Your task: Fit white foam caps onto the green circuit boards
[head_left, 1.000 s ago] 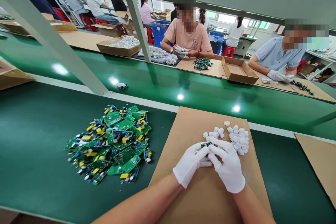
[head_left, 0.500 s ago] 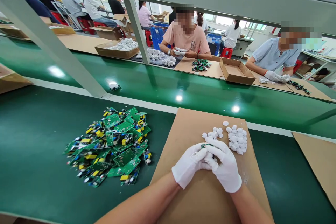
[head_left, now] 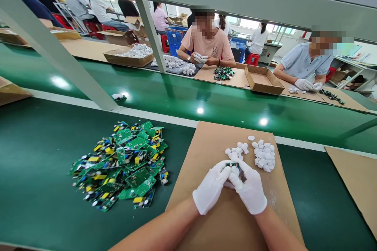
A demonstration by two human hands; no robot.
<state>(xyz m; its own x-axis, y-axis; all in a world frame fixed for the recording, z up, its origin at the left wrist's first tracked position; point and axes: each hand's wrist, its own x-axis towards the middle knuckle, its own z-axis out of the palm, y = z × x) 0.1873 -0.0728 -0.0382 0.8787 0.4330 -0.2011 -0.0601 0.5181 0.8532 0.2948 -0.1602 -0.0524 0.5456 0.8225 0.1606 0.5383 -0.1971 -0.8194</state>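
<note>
from afar, i'm seeing a heap of circuit boards [head_left: 120, 164] lying on the green surface [head_left: 35, 157]. my left hand [head_left: 209, 188] is clamping its grip on one small board [head_left: 228, 164] above the cardboard [head_left: 224, 219]; loose white pieces [head_left: 237, 150] are lying just beyond. my right hand [head_left: 251, 190] is clamping its grip on the same board, and a white cluster [head_left: 264, 156] is sitting farther right.

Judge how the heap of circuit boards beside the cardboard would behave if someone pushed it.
The heap would probably spread rather than move as one, since its boards overlap at many angles. Individual boards look stiff, being flat and unbent. They might snag on one another, as yellow blocks stand out from them.
</note>
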